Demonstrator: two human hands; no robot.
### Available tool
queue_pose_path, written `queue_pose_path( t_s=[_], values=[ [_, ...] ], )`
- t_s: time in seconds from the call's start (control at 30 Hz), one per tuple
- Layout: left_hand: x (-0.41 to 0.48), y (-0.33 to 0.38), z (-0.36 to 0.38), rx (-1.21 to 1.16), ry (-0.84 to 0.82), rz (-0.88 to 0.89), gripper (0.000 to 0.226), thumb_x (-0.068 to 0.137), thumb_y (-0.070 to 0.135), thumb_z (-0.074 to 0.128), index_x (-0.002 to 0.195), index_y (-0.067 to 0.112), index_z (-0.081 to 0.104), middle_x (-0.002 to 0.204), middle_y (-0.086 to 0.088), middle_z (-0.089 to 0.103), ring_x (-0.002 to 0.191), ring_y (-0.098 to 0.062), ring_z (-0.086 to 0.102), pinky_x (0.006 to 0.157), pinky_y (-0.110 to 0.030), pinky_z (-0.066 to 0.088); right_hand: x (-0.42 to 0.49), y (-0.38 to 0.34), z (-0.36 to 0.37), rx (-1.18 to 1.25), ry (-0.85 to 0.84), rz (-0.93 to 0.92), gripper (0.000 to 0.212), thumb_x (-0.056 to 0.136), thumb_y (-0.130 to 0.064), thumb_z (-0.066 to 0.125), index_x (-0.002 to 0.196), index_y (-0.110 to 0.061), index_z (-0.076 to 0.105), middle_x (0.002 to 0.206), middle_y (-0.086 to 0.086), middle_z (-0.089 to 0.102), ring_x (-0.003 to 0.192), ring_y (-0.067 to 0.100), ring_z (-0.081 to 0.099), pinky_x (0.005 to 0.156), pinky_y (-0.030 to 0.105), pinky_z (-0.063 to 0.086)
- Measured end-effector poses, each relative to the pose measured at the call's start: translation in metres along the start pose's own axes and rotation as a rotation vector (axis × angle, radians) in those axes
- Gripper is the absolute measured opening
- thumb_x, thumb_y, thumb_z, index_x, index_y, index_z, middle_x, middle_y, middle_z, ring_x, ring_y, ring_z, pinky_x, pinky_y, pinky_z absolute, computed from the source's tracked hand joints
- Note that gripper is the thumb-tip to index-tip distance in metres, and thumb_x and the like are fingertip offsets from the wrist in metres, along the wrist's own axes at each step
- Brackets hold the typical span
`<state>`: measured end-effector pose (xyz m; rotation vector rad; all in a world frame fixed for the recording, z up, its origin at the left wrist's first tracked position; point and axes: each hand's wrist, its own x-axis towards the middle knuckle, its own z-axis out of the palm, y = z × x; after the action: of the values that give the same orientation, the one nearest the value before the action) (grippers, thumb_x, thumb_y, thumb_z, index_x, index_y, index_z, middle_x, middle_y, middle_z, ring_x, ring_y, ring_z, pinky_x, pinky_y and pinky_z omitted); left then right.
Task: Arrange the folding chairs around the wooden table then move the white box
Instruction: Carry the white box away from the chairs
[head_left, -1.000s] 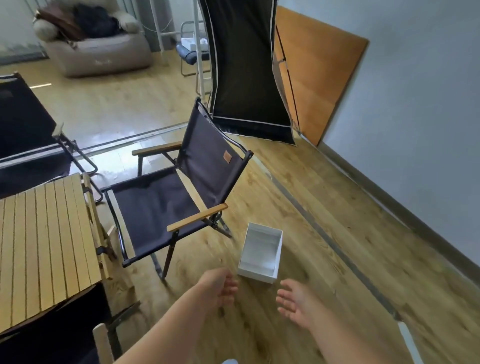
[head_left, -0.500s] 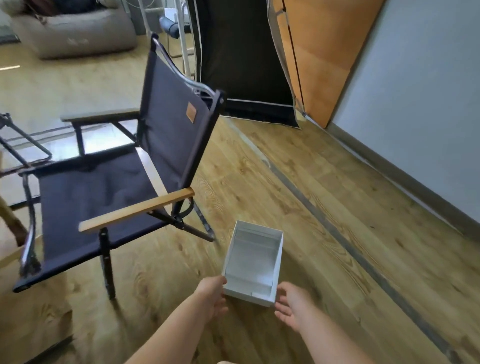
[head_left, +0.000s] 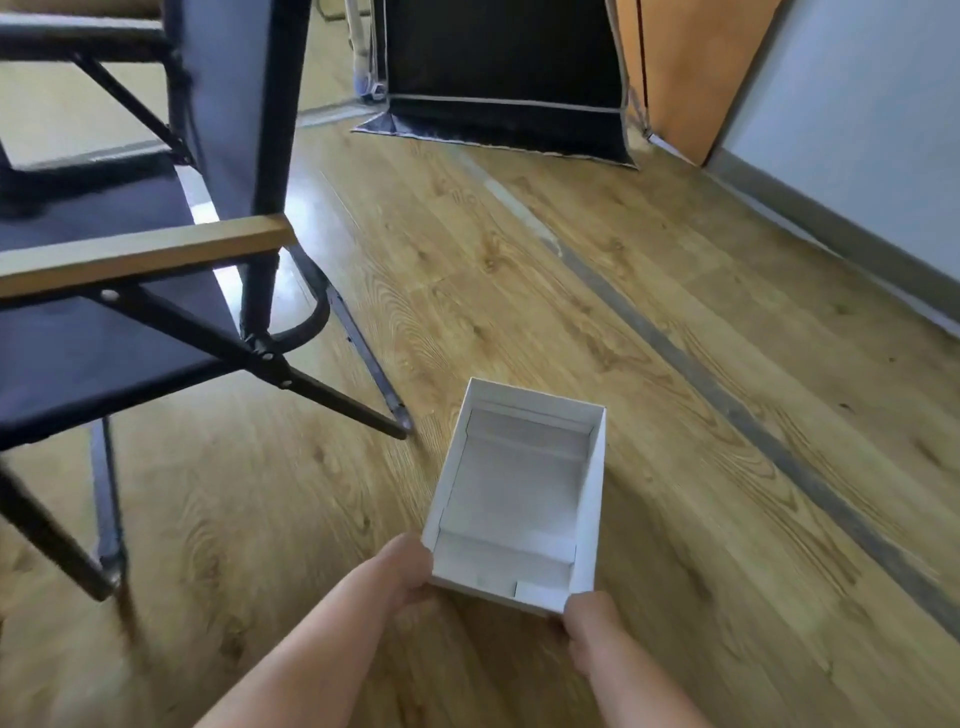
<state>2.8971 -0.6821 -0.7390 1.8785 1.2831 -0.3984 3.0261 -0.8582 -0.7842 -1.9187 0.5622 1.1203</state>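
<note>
Head view looks down at a white box (head_left: 519, 493) on the wooden floor (head_left: 519, 270), open-topped, with nothing in it but its own folded inner flaps. Its long sides run away from the person, tilted slightly to the right. Both hands are at its near end. The left hand (head_left: 408, 569) clasps the near-left corner, knuckles up and fingers curled around the outside wall. The right hand (head_left: 589, 626) grasps the near-right corner, its fingers tucked out of sight under or behind the edge. Whether the near edge has left the floor cannot be told. A folding chair (head_left: 78, 358) fills the left side, with a dark fabric seat and back, a black metal frame and a pale wooden armrest (head_left: 145, 254). Its nearest rear foot stands just beside the box's far-left corner without touching it. A grey strip (head_left: 727, 410) crosses the floor diagonally to the right of the box. At the back a black fabric panel (head_left: 498, 67) stands on the floor, with an orange board (head_left: 685, 67) leaning beside it against the pale wall (head_left: 857, 104).
</note>
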Motion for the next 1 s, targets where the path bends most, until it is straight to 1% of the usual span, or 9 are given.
queue_pose_path(
  t_s=[0.07,0.1,0.17,0.37,0.63,0.7,0.8,0.93,1.0],
  values=[
    [-0.004,0.007,-0.004,0.372,-0.220,0.000,0.033,0.101,0.009,0.039,0.127,-0.006,0.055,0.131,-0.018,0.059,0.109,-0.024,0.063,0.095,-0.030,0.045,0.033,0.014,0.003,-0.018,0.014,-0.005,0.039,0.083,0.003,0.036,0.116,-0.002,0.057,0.097,0.020,0.064,0.087,0.037,0.063,0.079,0.044,0.056],
    [0.001,0.005,-0.002,0.616,-0.281,0.030,0.034,0.102,0.009,0.037,0.127,-0.005,0.055,0.132,-0.017,0.059,0.118,-0.029,0.058,0.096,-0.032,0.043,0.034,0.014,0.005,-0.040,0.025,0.005,0.039,0.082,0.002,0.037,0.115,-0.002,0.058,0.095,0.020,0.065,0.086,0.037,0.063,0.080,0.043,0.056],
    [0.005,0.004,0.000,0.768,-0.299,0.085,0.034,0.103,0.008,0.036,0.127,-0.005,0.055,0.132,-0.018,0.058,0.121,-0.032,0.055,0.096,-0.034,0.043,0.013,0.005,0.006,-0.055,0.050,0.001,0.035,0.083,0.002,0.038,0.112,0.002,0.058,0.089,0.018,0.063,0.079,0.032,0.061,0.074,0.038,0.054],
    [0.017,-0.006,0.011,0.590,-0.160,0.019,0.033,0.102,0.008,0.037,0.126,-0.004,0.056,0.129,-0.017,0.060,0.118,-0.032,0.056,0.094,-0.035,0.045,-0.006,-0.004,0.003,-0.094,0.121,-0.047,0.032,0.089,0.005,0.036,0.115,0.000,0.055,0.087,0.015,0.057,0.071,0.028,0.053,0.054,0.026,0.038],
    [0.007,-0.005,0.010,0.464,-0.134,0.007,0.033,0.102,0.015,0.041,0.125,-0.002,0.057,0.128,-0.015,0.061,0.116,-0.029,0.057,0.095,-0.034,0.045,0.021,0.006,0.000,-0.057,0.022,-0.030,0.034,0.086,0.002,0.037,0.113,-0.005,0.057,0.099,0.020,0.064,0.089,0.039,0.063,0.084,0.051,0.055],
    [-0.010,0.003,0.003,0.353,-0.140,-0.014,0.036,0.102,0.022,0.040,0.123,-0.002,0.058,0.115,-0.014,0.065,0.096,-0.027,0.061,0.091,-0.033,0.045,0.008,0.000,-0.009,0.001,-0.006,-0.018,0.031,0.088,0.002,0.034,0.105,-0.004,0.059,0.096,0.021,0.065,0.089,0.039,0.064,0.083,0.054,0.055],
    [-0.059,0.022,-0.015,0.293,-0.152,-0.065,0.037,0.101,0.024,0.043,0.122,-0.002,0.058,0.090,-0.008,0.054,0.066,-0.020,0.045,0.076,-0.030,0.039,-0.050,-0.019,-0.030,0.050,-0.038,-0.001,0.031,0.091,0.003,0.029,0.099,-0.002,0.059,0.094,0.021,0.065,0.085,0.037,0.064,0.078,0.050,0.057],
    [-0.138,0.057,-0.061,-0.052,-0.126,-0.169,0.031,0.097,0.011,0.043,0.122,0.002,0.060,0.111,-0.010,0.063,0.093,-0.024,0.060,0.086,-0.033,0.051,-0.158,-0.055,-0.070,0.111,-0.066,-0.019,0.031,0.094,0.008,0.028,0.083,-0.007,0.052,0.082,0.015,0.058,0.070,0.032,0.055,0.065,0.045,0.051],
    [-0.183,0.078,-0.090,-0.301,-0.137,-0.202,0.034,0.092,0.002,0.037,0.114,0.005,0.062,0.099,-0.009,0.063,0.087,-0.023,0.061,0.086,-0.037,0.056,-0.212,-0.073,-0.090,0.135,-0.062,-0.035,0.030,0.094,0.007,0.028,0.089,-0.008,0.053,0.082,0.013,0.057,0.070,0.031,0.054,0.052,0.038,0.051]
  ],
)
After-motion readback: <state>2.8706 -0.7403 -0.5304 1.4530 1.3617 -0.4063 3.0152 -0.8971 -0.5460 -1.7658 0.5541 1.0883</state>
